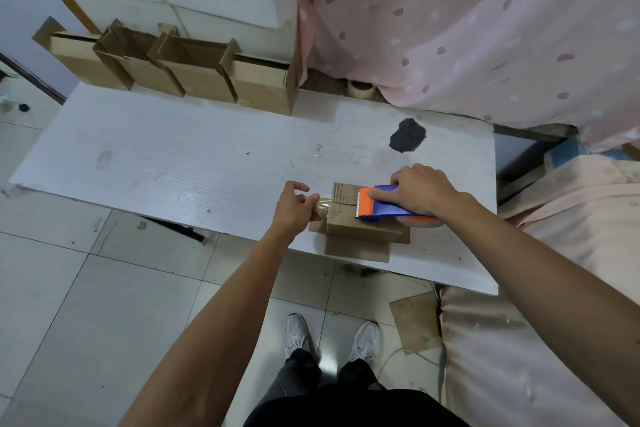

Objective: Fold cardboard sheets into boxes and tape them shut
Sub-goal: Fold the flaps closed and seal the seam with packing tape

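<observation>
Gripping a blue-and-orange plastic tape dispenser (377,206) in the right hand (420,191), fingers wrapped over its blue handle, thumb laid along the near side. Pressing the dispenser's orange toothed end onto the top of a small brown cardboard box (360,229), set between and just beneath the two hands, close to the near edge of a long white wood-grain surface (173,163). Pinching a strip of clear tape (323,206) in the left hand (294,206), thumb and curled fingers closed on its end just past the box's left side. Stretched taut from that pinch across the box top to the dispenser. Bottom flaps splayed flat on the surface around the box, below both hands.

Well beyond the left hand, along the far edge: a row of four open brown cardboard boxes (180,69), upright, flaps raised. Just beyond the right hand, a dark grey patch (407,135) on the white top. Farther beyond the right hand, past the far edge, a pale roll of tape (360,90) at the foot of a pink spotted curtain (485,28). Under the forearms, a pair of white sneakers (298,334) on a pale tiled floor (86,305), with a flat brown cardboard scrap (415,322) beneath the right forearm.
</observation>
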